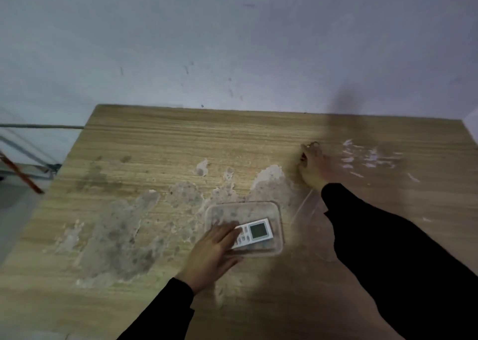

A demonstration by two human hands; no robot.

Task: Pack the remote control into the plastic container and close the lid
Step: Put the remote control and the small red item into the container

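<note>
Already from our head view, the remote control [252,233] lies flat inside the clear plastic container [278,210] on the table [155,143], long axis left to right, screen end rightward. Our left hand [216,249] rests open, fingers spread over its button end. Our right hand [311,167] is blurred beyond the container; we cannot tell its grip. The lid [306,210], faint and transparent, appears just right of the container, partly hidden by our sleeve [388,249], nearest the right hand
</note>
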